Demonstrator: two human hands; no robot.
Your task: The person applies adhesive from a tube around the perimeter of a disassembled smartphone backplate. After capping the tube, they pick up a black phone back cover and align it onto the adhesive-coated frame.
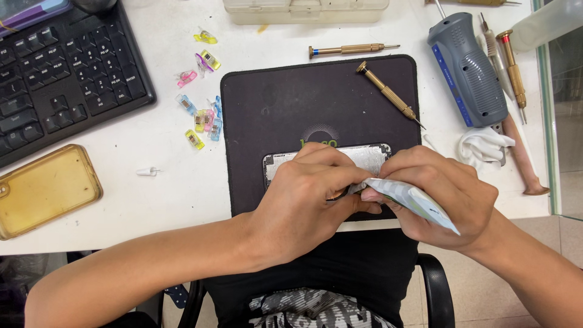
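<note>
An opened phone body point(370, 157), silver-grey inside, lies on a black mat point(303, 97) near the table's front edge. My left hand point(306, 197) covers most of the phone, its fingers curled and pinching at the end of a small white and pale green packet point(413, 199). My right hand point(446, 191) grips that packet from the right, thumb and fingers pressed on it. Both hands meet over the phone's lower right part. What lies under them is hidden.
A brass precision screwdriver point(388, 92) lies on the mat, another screwdriver point(349, 49) beyond it. A grey electric screwdriver point(467, 70), more drivers, a white cloth point(483, 147) sit right. Coloured plastic clips point(203, 118), a black keyboard point(61, 73), a yellowed phone case point(45, 188) lie left.
</note>
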